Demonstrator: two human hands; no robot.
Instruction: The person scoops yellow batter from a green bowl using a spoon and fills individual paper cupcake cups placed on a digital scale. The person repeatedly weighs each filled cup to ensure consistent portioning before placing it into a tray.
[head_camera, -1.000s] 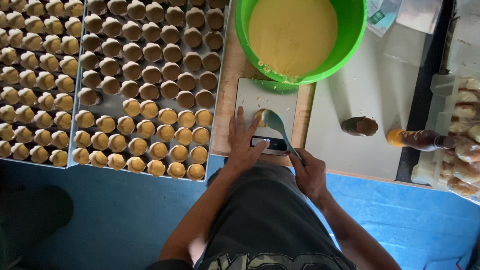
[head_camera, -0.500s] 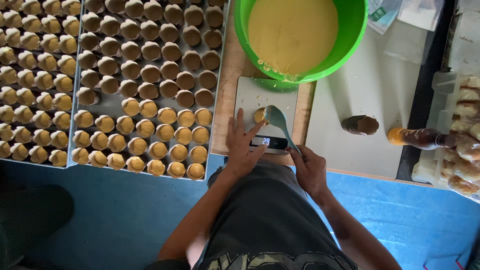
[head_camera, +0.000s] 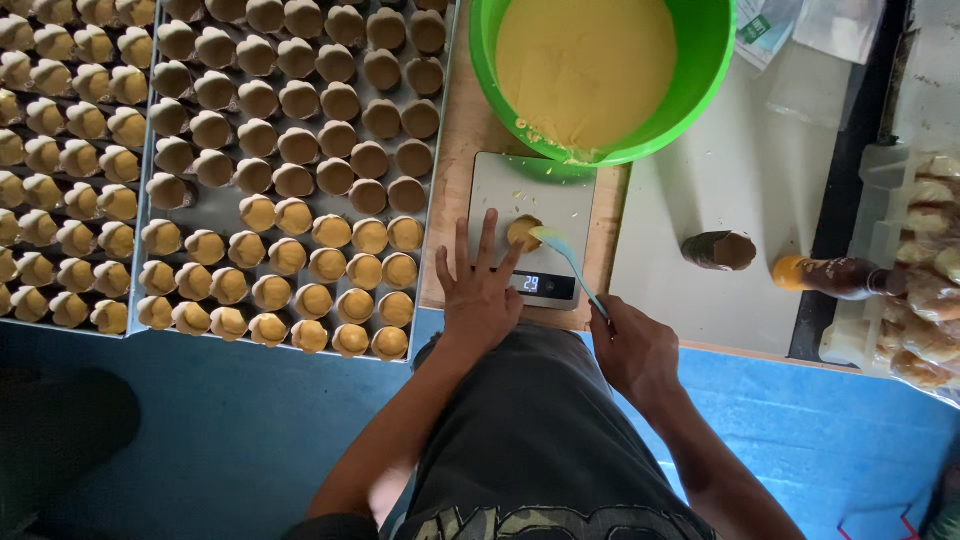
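Observation:
A small paper cup (head_camera: 520, 231) with yellow batter stands on a grey kitchen scale (head_camera: 530, 200). My left hand (head_camera: 480, 290) lies spread flat on the scale's front edge, its fingertips touching the cup. My right hand (head_camera: 630, 350) grips the handle of a light blue spoon (head_camera: 565, 255), whose bowl hovers over the cup. A big green bowl (head_camera: 690, 90) full of yellow batter sits just beyond the scale.
Left of the scale a grey tray (head_camera: 200, 205) carries rows of brown cups, the near rows filled with batter; another full tray (head_camera: 60, 150) lies further left. A brown stack of cups (head_camera: 720, 250) and a bottle (head_camera: 835, 278) lie to the right. Blue floor below.
My left hand has stayed spread at the cup on the scale. The spoon has tipped lower over the cup. The view has shifted slightly.

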